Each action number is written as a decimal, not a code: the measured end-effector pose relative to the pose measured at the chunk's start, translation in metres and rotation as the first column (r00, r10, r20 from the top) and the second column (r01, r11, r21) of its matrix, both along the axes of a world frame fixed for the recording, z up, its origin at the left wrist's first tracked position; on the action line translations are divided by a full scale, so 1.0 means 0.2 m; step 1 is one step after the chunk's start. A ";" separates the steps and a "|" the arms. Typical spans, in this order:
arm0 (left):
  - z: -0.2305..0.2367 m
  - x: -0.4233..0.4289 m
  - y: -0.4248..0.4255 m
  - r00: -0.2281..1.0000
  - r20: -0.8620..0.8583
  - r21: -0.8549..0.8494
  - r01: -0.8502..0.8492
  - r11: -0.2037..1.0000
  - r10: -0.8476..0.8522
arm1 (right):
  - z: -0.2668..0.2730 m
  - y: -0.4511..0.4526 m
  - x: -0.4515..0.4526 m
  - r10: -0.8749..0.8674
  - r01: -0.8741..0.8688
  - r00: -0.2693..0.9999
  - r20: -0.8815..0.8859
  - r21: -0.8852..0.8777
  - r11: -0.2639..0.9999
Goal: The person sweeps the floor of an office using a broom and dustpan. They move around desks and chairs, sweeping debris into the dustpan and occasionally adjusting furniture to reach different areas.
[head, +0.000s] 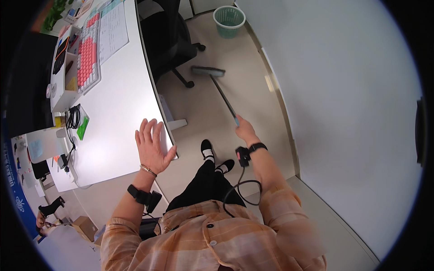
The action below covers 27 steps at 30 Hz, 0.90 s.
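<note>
My right hand (pixel 245 130) is closed around the blue-tipped end of a dark handle. That handle belongs to a broom (pixel 222 90) with a wide, flat head, which reaches the floor beside the chair's casters. My left hand (pixel 150 145) is spread with the fingers apart over the near corner of a white desk (pixel 112 135); it holds nothing. Whether its palm touches the desktop cannot be told. Both wrists carry strapped black devices with cables.
A black office chair (pixel 166 40) stands at the desk's side. Beyond it is a green mesh wastebasket (pixel 229 22) against the white wall (pixel 339 84). On the desk lie a pink and white keyboard (pixel 87 56), a printed sheet (pixel 113 32) and coiled black cables (pixel 73 117). Another person (pixel 41 220) is far left.
</note>
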<state>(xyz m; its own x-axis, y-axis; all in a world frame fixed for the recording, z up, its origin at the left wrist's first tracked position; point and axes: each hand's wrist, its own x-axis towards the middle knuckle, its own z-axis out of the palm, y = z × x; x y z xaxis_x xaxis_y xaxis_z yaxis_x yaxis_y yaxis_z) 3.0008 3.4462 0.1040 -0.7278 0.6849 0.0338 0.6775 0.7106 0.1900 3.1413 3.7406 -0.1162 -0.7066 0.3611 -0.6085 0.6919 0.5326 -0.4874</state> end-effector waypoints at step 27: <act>0.06 -0.03 0.25 0.960 0.021 -0.038 -0.277 0.960 0.278 | 0.20 1.30 -0.84 -0.621 0.554 0.782 0.058 -0.520 0.650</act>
